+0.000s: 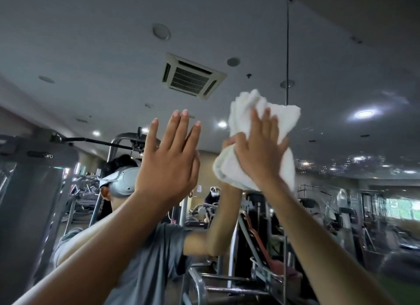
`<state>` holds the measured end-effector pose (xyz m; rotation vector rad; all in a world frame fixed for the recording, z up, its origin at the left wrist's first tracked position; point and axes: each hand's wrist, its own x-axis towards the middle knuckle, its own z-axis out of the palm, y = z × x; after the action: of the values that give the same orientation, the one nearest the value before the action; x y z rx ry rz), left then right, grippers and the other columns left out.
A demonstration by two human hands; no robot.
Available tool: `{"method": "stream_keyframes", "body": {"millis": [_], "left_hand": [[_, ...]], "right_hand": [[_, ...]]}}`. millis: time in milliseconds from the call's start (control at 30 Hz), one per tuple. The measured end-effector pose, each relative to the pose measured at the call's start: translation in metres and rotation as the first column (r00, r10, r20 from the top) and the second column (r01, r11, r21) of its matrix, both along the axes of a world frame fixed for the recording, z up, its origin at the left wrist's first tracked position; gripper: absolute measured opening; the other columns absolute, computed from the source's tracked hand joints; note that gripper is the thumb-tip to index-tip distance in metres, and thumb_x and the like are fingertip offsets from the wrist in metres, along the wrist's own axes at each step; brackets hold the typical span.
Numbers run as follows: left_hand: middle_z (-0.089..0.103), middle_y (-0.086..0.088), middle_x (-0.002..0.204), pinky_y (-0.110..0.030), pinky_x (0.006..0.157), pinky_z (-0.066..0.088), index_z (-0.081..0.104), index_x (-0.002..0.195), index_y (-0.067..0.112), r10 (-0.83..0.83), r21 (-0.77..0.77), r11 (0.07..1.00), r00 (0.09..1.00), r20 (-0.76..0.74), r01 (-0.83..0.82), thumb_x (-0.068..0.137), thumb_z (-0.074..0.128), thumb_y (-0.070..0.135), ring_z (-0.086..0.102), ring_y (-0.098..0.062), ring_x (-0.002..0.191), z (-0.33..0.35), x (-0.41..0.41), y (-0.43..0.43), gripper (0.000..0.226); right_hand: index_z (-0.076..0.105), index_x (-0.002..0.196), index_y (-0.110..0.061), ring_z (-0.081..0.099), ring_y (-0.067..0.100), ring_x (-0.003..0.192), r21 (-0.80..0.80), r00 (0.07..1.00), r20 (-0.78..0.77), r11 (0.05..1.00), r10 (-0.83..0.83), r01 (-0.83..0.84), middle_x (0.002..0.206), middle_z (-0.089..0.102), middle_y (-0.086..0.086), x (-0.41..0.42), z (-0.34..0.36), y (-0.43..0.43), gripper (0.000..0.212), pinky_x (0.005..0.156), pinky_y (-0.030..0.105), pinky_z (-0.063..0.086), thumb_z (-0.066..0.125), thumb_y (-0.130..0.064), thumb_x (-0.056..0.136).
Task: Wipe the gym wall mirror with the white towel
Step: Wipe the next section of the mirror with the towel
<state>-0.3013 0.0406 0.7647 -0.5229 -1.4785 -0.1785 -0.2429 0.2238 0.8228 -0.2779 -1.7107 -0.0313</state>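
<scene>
My left hand [168,154], at the centre of the frame, was raised with its fingers straight and close together and held nothing, the palm flat towards the glass, as I judged it, to steady me while I reached up. Just to its right, apart from it, my right hand [259,152] pressed the bunched white towel [281,116] against the gym wall mirror [113,54], fingers spread to bear on more cloth and the thumb seemingly hooked round its left edge to keep it from slipping. Beyond, the glass showed a ceiling vent [191,76] and weight machines [34,179].
</scene>
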Motion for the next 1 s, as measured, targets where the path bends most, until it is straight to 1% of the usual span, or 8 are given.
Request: {"method": "stream_keyframes", "body": {"millis": [200,367,433,533,700,833,933,1000], "left_hand": [[0.040,-0.024,0.154,-0.061,0.115,0.028,0.046,0.148,0.006,-0.042,-0.021,0.999,0.999,-0.027,0.041,0.099,0.026,0.034,0.036,-0.037,0.145,0.000,0.005,-0.005,0.060],[0.057,-0.018,0.106,-0.047,0.086,0.036,0.061,0.114,0.006,0.021,-0.075,0.997,0.987,-0.158,-0.033,0.090,0.032,0.037,0.050,-0.033,0.095,0.053,0.009,-0.010,0.048],[0.056,-0.016,0.110,-0.047,0.089,0.036,0.059,0.117,0.007,0.030,-0.057,0.998,0.993,-0.112,-0.036,0.091,0.028,0.040,0.050,-0.033,0.099,0.080,0.010,-0.004,0.051],[0.053,-0.021,0.134,-0.051,0.106,0.029,0.053,0.134,0.010,0.019,-0.028,0.999,0.998,-0.059,-0.021,0.094,0.026,0.042,0.046,-0.037,0.128,0.101,0.005,0.003,0.058],[-0.005,-0.016,0.166,-0.051,0.123,-0.004,0.001,0.159,0.015,0.038,-0.022,0.999,0.999,-0.010,-0.038,0.097,0.004,0.053,-0.006,-0.028,0.155,0.097,-0.004,0.005,0.073],[-0.007,-0.017,0.166,-0.055,0.123,-0.001,0.004,0.160,0.012,0.062,-0.043,0.997,0.992,-0.106,-0.067,0.098,0.011,0.054,-0.007,-0.029,0.154,0.097,-0.005,0.009,0.075],[-0.004,-0.016,0.166,-0.054,0.123,-0.002,0.005,0.160,0.010,0.048,-0.023,0.998,0.995,-0.085,-0.050,0.098,0.013,0.056,-0.005,-0.028,0.155,0.097,-0.007,0.007,0.077],[-0.008,-0.016,0.166,-0.052,0.123,-0.005,0.001,0.159,0.009,0.039,-0.009,0.999,0.998,-0.038,-0.040,0.096,0.009,0.057,-0.009,-0.027,0.154,0.098,-0.003,0.005,0.079]], "right_hand": [[0.014,0.158,-0.036,0.002,0.017,0.155,0.451,0.986,0.153,0.882,0.071,-0.134,0.169,0.005,-0.005,0.011,-0.071,0.030,0.068,0.116,0.064,0.018,0.035,-0.047,0.094],[0.022,0.157,-0.031,0.011,0.021,0.153,0.089,0.993,-0.006,0.989,0.119,-0.118,0.168,0.012,-0.001,0.017,0.048,0.050,0.063,0.117,0.063,0.018,0.029,-0.044,0.096],[0.023,0.157,-0.028,0.011,0.023,0.153,0.000,0.992,-0.060,0.994,0.109,-0.109,0.168,0.012,0.001,0.010,0.079,0.026,0.059,0.118,0.059,0.014,0.032,-0.039,0.099],[0.022,0.157,-0.034,0.008,0.018,0.154,0.287,0.992,0.005,0.950,0.127,-0.123,0.168,0.011,-0.005,0.002,0.058,0.002,0.066,0.118,0.056,0.009,0.022,-0.046,0.092],[0.026,0.151,-0.040,0.013,0.013,0.153,0.549,0.977,0.164,0.810,0.139,-0.208,0.166,0.016,-0.011,0.016,0.007,0.062,0.062,0.114,0.065,0.023,0.035,-0.043,0.090],[0.037,0.149,-0.037,0.021,0.017,0.150,0.374,0.989,0.062,0.916,0.133,-0.147,0.164,0.022,-0.010,0.023,0.049,0.085,0.065,0.111,0.062,0.027,0.032,-0.045,0.085],[0.029,0.154,-0.033,0.016,0.020,0.150,0.112,0.995,-0.054,0.991,0.085,-0.079,0.166,0.017,-0.004,0.010,0.082,0.038,0.068,0.114,0.057,0.019,0.029,-0.045,0.087],[0.020,0.157,-0.033,0.011,0.020,0.152,0.117,0.997,-0.045,0.991,0.062,-0.056,0.168,0.010,-0.003,0.003,0.077,0.006,0.069,0.116,0.057,0.014,0.023,-0.047,0.089]]}}
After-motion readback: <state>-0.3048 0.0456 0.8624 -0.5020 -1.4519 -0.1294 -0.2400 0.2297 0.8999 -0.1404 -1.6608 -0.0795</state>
